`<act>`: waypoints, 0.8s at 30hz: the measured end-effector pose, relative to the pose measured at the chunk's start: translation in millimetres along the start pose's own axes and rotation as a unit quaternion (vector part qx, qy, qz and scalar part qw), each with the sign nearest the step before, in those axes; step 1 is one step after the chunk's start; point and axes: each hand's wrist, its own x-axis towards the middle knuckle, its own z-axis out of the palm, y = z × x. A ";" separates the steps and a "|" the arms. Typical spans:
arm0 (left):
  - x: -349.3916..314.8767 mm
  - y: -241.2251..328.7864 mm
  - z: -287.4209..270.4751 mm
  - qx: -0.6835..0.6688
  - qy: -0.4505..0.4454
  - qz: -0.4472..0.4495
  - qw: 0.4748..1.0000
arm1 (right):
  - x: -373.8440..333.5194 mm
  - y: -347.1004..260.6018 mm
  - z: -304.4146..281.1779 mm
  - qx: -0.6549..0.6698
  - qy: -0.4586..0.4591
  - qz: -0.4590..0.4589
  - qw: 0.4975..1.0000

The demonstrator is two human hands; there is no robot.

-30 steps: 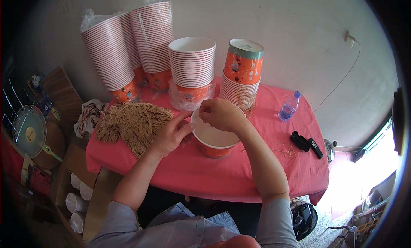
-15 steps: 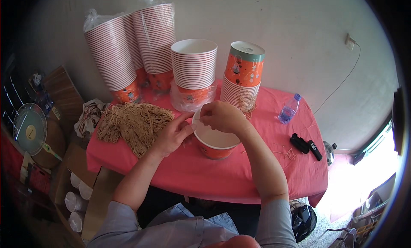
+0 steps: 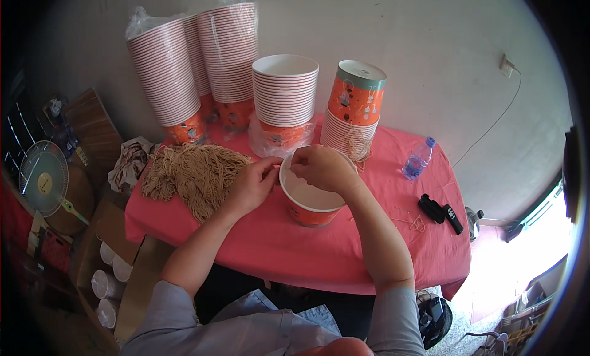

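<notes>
An orange paper bucket point(image 3: 312, 217) with a white rim and white inside stands upright before me on the table. My left hand point(image 3: 253, 185) is at the left of its rim, fingers bent and drawn together against the outside wall. Inside the mouth, near the left rim, my right hand point(image 3: 324, 168) has its fingers pinched. Whatever either hand pinches is too small or hidden to make out. A bundle of tan cords point(image 3: 195, 174) lies left of my left hand. Behind my right hand, more cords point(image 3: 354, 142) hang over a stack of upside-down buckets point(image 3: 355, 104).
Nested buckets point(image 3: 286, 98) and tall plastic-wrapped stacks point(image 3: 165, 79) line the table's back. On the pink tablecloth point(image 3: 393, 257) at right are a plastic bottle point(image 3: 419, 159), black objects point(image 3: 431, 208) and loose cord point(image 3: 418, 224). A cardboard box point(image 3: 144, 288) and fan point(image 3: 44, 181) stand left.
The view has shifted slightly. My left hand's fingers have drawn closer together at the bucket's left rim. My right hand stays pinched inside the mouth.
</notes>
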 end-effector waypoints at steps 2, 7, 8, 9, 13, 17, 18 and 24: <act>3.3 -2.2 -0.1 0.002 0.012 0.006 1.000 | -0.7 -1.6 -0.8 -0.001 0.006 0.006 1.000; 8.4 -9.5 1.6 0.010 0.033 0.014 0.999 | -1.6 -4.9 -1.0 -0.021 0.032 -0.005 0.999; 8.8 -10.8 1.7 0.005 0.037 0.013 0.999 | -1.6 -7.0 -1.6 -0.026 0.039 -0.002 0.999; 9.7 -11.4 3.1 0.003 0.036 0.012 0.999 | -1.4 -5.8 -0.7 -0.027 0.038 0.000 0.999; 11.1 -13.0 5.5 -0.020 0.040 -0.017 0.999 | 0.9 -0.3 3.5 -0.053 0.077 -0.011 0.996; 10.6 -8.9 4.9 -0.081 0.035 -0.051 0.995 | 2.2 -2.0 4.1 -0.050 0.097 -0.016 0.994; 11.0 -10.5 5.4 -0.081 0.036 -0.051 0.995 | 2.7 -1.8 4.4 -0.051 0.096 -0.017 0.994; 13.3 -15.5 10.2 -0.056 0.032 -0.010 0.998 | 2.3 -4.3 4.6 -0.051 0.107 -0.005 0.993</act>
